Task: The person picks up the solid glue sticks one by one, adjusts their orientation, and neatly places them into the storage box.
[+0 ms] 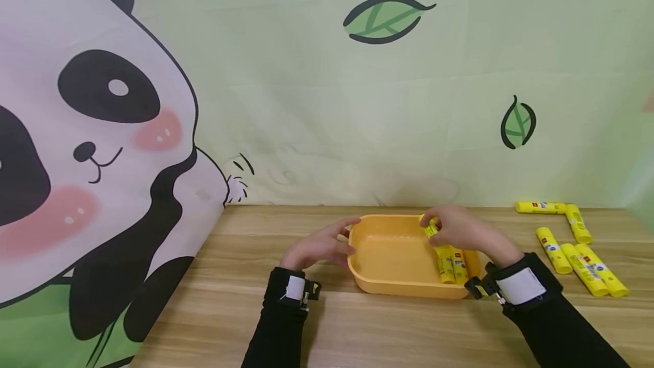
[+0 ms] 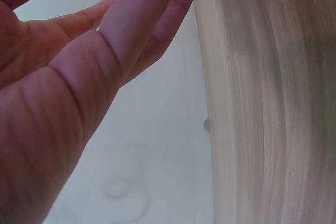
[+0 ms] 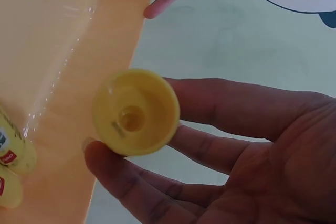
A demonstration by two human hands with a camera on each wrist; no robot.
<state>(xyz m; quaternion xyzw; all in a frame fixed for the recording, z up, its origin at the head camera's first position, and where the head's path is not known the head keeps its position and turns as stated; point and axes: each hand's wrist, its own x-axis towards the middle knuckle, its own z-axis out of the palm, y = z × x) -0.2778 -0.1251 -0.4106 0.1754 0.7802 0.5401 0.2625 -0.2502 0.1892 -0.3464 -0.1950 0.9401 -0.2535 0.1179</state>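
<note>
Head view: we are recording one orange tray point(image 1: 393, 287), standing on a wooden table point(image 1: 409, 334) before a printed backdrop point(image 1: 286, 84). Contents: two yellow glue sticks point(image 1: 445, 267), lying side by side at the tray's right end. In hand: one further item, the held stick point(image 3: 137, 113), which the right hand point(image 1: 462, 234) is pinching between thumb and bent fingers, tilted, over the tray's right rear part; whether it is touching the tray we are unable to tell. The right wrist view is showing us its hollow round end. Left hand point(image 1: 318, 246): fingers parted and slightly bent, resting against the tray's left side, gripping no stick. Outside, on the table to the tray's right, we are counting five: a rear stick point(image 1: 536, 207) lying along the backdrop, a slanting stick point(image 1: 578, 224) meeting its right end, a middle stick point(image 1: 554, 250) lying singly, and a front pair point(image 1: 587, 272) lying side by side. Standing: we are judging the filling of the tray as part done, two in, one apparently being placed, five awaiting their turn.
</note>
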